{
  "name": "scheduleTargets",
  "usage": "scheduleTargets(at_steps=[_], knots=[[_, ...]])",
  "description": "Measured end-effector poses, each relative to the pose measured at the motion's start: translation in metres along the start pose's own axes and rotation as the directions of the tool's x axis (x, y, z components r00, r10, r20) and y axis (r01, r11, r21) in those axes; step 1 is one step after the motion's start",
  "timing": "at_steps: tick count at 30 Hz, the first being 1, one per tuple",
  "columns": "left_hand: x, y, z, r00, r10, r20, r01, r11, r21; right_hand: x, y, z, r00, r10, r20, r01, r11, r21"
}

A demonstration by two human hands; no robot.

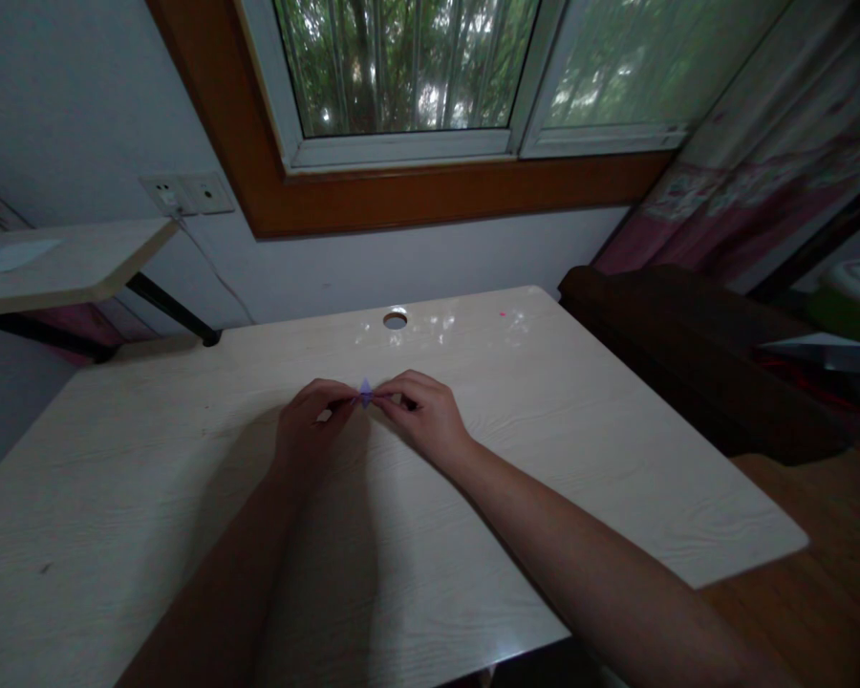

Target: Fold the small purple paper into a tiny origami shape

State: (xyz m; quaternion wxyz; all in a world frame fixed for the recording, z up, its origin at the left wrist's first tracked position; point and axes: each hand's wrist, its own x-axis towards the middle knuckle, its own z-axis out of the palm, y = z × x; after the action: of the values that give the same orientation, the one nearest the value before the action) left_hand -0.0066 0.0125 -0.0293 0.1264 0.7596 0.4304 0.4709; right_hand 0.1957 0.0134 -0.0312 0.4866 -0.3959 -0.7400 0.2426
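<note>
A tiny purple folded piece [365,391], perhaps paper, is pinched between the fingertips of both hands just above the pale wooden desk [186,478]. My left hand [311,416] grips it from the left with curled fingers. From the right, my right hand [422,411] pinches the other end. Both forearms reach in from the bottom of the view. The piece is too small to make out its shape.
A round cable hole [395,320] sits near the desk's far edge. A shelf [57,263] juts out at the left below a wall socket [186,194]. A dark wooden piece of furniture [688,354] and a curtain [752,162] stand at the right, under a window [416,67].
</note>
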Motion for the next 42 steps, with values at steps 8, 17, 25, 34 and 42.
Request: scheduleTargets(at_steps=[8, 17, 25, 34, 42], knots=[[-0.0003, 0.0020, 0.0003, 1.000, -0.013, 0.023, 0.013, 1.000, -0.003, 0.0001, -0.0009, -0.0008, 1.000, -0.026, 0.015, 0.026, 1.000, 0.006], [-0.0006, 0.0051, 0.0009, 1.000, 0.025, 0.007, -0.025, 1.000, 0.001, -0.0001, -0.0032, -0.0021, 0.998, -0.060, 0.011, 0.060, 0.998, 0.008], [-0.0006, 0.0095, 0.0021, 0.999, 0.030, -0.019, -0.031, 0.999, -0.045, -0.0014, -0.0058, -0.0024, 0.997, -0.071, -0.011, 0.071, 0.998, -0.002], [-0.0008, 0.0021, 0.0037, 1.000, 0.019, -0.023, -0.021, 0.995, -0.096, -0.0015, -0.0031, 0.0010, 0.992, -0.118, -0.047, 0.119, 0.993, 0.022], [-0.0008, 0.0030, 0.0025, 1.000, -0.018, -0.022, 0.016, 0.996, -0.088, -0.0013, -0.0021, 0.0026, 0.995, -0.084, -0.046, 0.085, 0.996, 0.024]])
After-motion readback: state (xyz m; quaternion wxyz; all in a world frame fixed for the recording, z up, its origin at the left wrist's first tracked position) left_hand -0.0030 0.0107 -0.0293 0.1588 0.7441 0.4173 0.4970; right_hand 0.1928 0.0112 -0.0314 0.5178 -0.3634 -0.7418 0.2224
